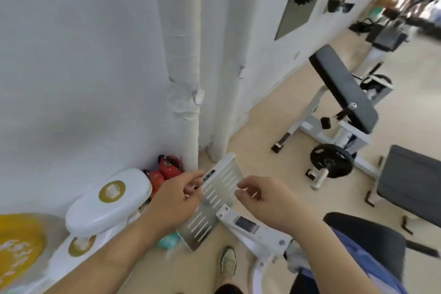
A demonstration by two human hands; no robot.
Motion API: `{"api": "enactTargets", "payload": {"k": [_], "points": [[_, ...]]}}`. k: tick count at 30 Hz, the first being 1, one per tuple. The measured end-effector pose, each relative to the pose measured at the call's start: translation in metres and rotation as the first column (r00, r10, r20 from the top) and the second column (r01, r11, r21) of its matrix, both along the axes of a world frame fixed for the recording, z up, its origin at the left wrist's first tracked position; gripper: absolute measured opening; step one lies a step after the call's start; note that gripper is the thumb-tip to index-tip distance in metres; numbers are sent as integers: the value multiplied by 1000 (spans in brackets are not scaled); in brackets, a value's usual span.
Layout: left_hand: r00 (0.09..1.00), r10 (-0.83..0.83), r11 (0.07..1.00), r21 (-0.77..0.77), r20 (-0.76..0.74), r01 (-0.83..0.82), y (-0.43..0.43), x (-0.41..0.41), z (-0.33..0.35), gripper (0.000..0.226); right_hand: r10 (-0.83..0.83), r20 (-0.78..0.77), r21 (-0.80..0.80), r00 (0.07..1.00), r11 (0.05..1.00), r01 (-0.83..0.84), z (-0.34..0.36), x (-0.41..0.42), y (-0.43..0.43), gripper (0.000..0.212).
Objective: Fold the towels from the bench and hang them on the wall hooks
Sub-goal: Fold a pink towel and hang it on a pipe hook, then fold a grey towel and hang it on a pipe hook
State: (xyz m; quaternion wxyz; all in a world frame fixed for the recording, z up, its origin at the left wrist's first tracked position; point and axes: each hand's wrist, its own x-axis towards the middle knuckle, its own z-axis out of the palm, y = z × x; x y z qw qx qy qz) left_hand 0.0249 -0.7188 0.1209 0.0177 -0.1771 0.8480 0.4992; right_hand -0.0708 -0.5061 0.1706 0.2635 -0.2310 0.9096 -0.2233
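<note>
Hooks: I see two wall hooks (241, 71) and (198, 98) on the white pillars, both bare.
Towels: a blue cloth (353, 253) lies at my right forearm; I can't tell if it is a towel.
Left hand (176, 200): fingers curled, pinching nothing I can make out.
Right hand (265, 198): fingers loosely spread, holding nothing.
Progress: I judge hanging is all still ahead.

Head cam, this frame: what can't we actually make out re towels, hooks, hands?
- Left hand: fingers pinched near a small dark thing; motion blur hides what it is and whether there is a grip.
- Right hand: fingers curled, apparently empty; blurred.
- Blue fabric on the dark padded seat: covered by the right forearm and cut off by the bottom edge; towel or not unclear.
- Wall hooks: small, shape barely resolved.
</note>
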Motion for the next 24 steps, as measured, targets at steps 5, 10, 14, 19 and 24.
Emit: {"api": "enactTargets", "payload": {"k": [5,10,14,19,24], "points": [[956,-288,955,83,51,284,93,40,-15,39,-325,42,-29,945,945,326,-1,85,104,27],[886,-450,891,112,108,439,191,83,-43,39,-567,-8,-51,824,823,566,-14,176,210,22],[823,-551,833,147,139,533,287,124,-58,37,-783,-9,-167,622,614,771,-28,249,304,16],[795,-581,812,177,175,556,409,184,-75,33,-863,43,-232,504,482,845,-51,329,417,13],[791,-582,813,169,191,557,486,215,-88,36,-876,117,-234,468,434,870,-72,369,497,14]]}}
